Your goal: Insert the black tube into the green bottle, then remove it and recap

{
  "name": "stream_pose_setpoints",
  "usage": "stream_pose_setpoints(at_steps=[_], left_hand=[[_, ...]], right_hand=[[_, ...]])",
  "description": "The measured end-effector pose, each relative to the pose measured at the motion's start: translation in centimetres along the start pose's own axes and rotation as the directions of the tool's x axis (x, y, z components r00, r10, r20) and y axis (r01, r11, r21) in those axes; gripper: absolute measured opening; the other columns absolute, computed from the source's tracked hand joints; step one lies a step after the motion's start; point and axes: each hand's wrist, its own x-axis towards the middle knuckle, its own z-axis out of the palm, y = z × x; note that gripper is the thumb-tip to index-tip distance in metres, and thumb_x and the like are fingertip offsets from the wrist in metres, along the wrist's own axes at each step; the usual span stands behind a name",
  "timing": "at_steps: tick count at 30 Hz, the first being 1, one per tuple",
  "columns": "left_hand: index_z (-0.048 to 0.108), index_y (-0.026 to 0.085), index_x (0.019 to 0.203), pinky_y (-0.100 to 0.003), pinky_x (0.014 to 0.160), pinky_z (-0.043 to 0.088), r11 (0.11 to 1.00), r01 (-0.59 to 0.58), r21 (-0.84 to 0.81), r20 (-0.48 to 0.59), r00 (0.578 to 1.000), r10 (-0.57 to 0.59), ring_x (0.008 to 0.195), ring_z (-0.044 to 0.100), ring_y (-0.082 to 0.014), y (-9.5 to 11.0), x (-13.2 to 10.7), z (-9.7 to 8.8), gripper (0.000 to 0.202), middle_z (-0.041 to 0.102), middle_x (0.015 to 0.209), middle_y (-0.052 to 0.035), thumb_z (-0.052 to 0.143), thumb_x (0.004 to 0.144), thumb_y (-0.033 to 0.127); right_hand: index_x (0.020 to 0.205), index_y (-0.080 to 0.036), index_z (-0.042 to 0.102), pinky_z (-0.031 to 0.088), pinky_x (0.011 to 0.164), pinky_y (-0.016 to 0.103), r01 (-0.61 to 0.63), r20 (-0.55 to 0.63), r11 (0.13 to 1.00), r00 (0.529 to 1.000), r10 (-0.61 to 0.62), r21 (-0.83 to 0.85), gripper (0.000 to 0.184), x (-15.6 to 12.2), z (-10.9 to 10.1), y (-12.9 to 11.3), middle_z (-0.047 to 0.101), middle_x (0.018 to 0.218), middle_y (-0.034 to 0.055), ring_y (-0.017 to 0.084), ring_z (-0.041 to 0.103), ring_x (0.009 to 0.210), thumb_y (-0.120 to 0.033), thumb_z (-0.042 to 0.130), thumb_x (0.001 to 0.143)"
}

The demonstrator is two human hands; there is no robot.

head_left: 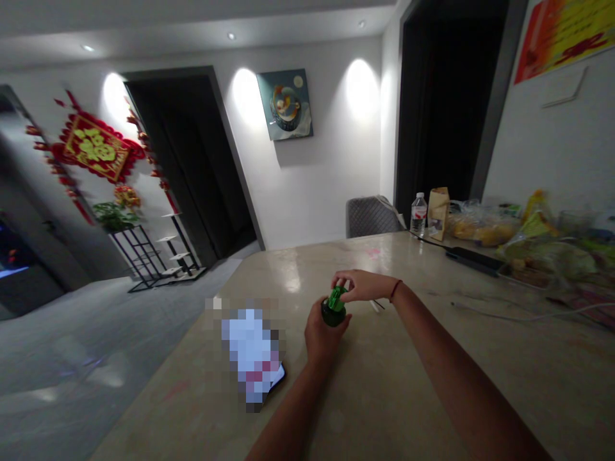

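Note:
A small, round dark green container with a bright green top is held over the table. My left hand is closed around its body, thumb on one side and fingers on the other. From the right, my right hand reaches over, its bent fingers gripping the bright green top. The fingers hide part of the top, so its exact shape is unclear. Just right of the container, small thin white and dark pieces lie on the table. A phone, mostly blurred by pixels, lies to the left.
Along the right side are a water bottle, a paper bag, plastic bags of food, a long black power strip and a pale cable. A grey chair stands at the far edge.

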Motion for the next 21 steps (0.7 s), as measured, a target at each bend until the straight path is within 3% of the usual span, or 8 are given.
stream_pose_setpoints(at_steps=[4,8,12,15,18,21], left_hand=[[0.044,0.022,0.105,-0.028,0.07,0.042,0.997,0.076,0.024,-0.004,0.997,-0.076,0.085,0.057,-0.0189,0.1,0.0,-0.1,0.056,0.059,0.095,-0.0041,0.066,0.058,0.042],[0.043,0.021,0.099,-0.026,0.06,0.04,0.98,0.183,0.079,-0.024,0.983,-0.181,0.074,0.058,-0.019,0.5,0.0,-0.2,0.054,0.06,0.085,-0.0042,0.066,0.057,0.046],[0.045,0.022,0.093,-0.025,0.059,0.04,0.981,0.182,0.073,-0.03,0.983,-0.18,0.071,0.058,-0.018,0.8,-0.1,-0.4,0.049,0.06,0.08,-0.0019,0.066,0.056,0.046],[0.047,0.022,0.093,-0.025,0.061,0.04,0.988,0.152,0.036,-0.032,0.988,-0.151,0.072,0.058,-0.0171,0.9,-0.1,-0.4,0.048,0.061,0.08,-0.0013,0.067,0.055,0.045],[0.049,0.022,0.094,-0.025,0.063,0.041,0.991,0.135,0.025,-0.026,0.991,-0.134,0.075,0.058,-0.0173,0.7,-0.1,-0.5,0.049,0.061,0.083,-0.0014,0.067,0.055,0.044],[0.049,0.023,0.097,-0.026,0.063,0.041,0.992,0.122,0.03,-0.013,0.992,-0.122,0.077,0.058,-0.0176,0.7,-0.1,-0.5,0.049,0.061,0.084,-0.0014,0.066,0.057,0.045]], right_hand=[[0.105,-0.018,0.055,0.043,0.061,0.019,0.031,0.042,0.998,0.999,-0.033,0.046,0.041,0.0,0.0,0.2,0.058,0.101,0.0035,0.008,0.056,0.066,-0.02,0.061,0.064],[0.112,-0.017,0.053,0.043,0.069,0.024,-0.034,-0.026,0.999,0.999,0.035,0.014,0.053,0.3,0.5,0.1,0.06,0.097,0.0063,0.013,0.058,0.076,-0.04,0.063,0.065],[0.092,-0.014,0.062,0.042,0.067,0.024,-0.144,-0.092,0.98,0.987,0.132,-0.139,0.043,0.7,1.0,-0.5,0.064,0.084,0.0078,0.016,0.058,0.075,-0.049,0.057,0.067],[0.081,-0.014,0.063,0.041,0.063,0.023,-0.12,-0.08,0.967,0.991,0.104,-0.223,0.037,0.6,0.9,-0.6,0.064,0.078,0.0067,0.016,0.058,0.071,-0.047,0.058,0.066],[0.091,-0.015,0.06,0.042,0.056,0.02,-0.102,-0.029,0.983,0.995,0.099,-0.154,0.034,0.2,0.7,-0.3,0.064,0.079,0.0045,0.011,0.057,0.061,-0.039,0.059,0.066],[0.103,-0.015,0.051,0.042,0.047,0.018,-0.155,0.063,0.987,0.986,0.158,-0.046,0.043,0.0,0.7,-0.1,0.064,0.081,0.0044,0.009,0.055,0.053,-0.032,0.06,0.065]])
